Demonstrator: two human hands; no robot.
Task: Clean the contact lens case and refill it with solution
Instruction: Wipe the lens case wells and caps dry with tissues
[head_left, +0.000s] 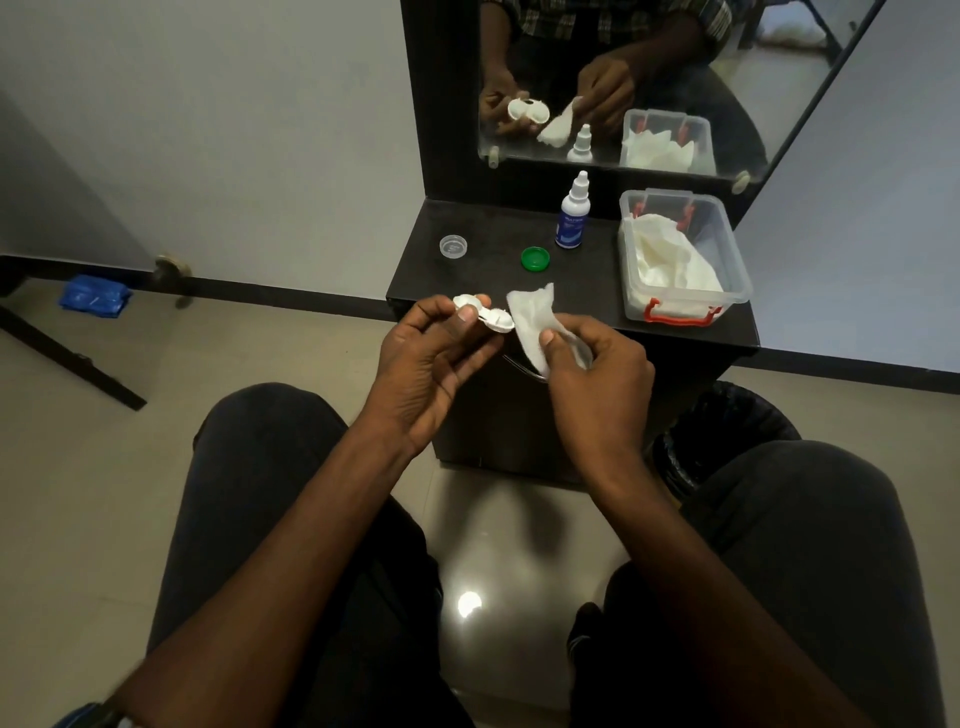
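Note:
My left hand (431, 358) holds a white two-well contact lens case (485, 313) between thumb and fingertips, just in front of the dark dresser's front edge. Both wells are uncapped. My right hand (597, 374) pinches a white tissue (530, 322) right beside the case's right well; I cannot tell whether they touch. On the dresser top (467, 280) lie a green cap (535, 258) and a clear cap (453, 246). Behind the green cap, a white solution bottle (573, 214) with a blue label stands upright, its tip closed.
A clear plastic box (691, 306) with red latches, holding white tissues, sits on the dresser's right side. A mirror (649, 78) behind it reflects my hands. A black-lined bin (727, 431) stands on the floor at the right. A blue packet (93, 296) lies on the floor at the far left.

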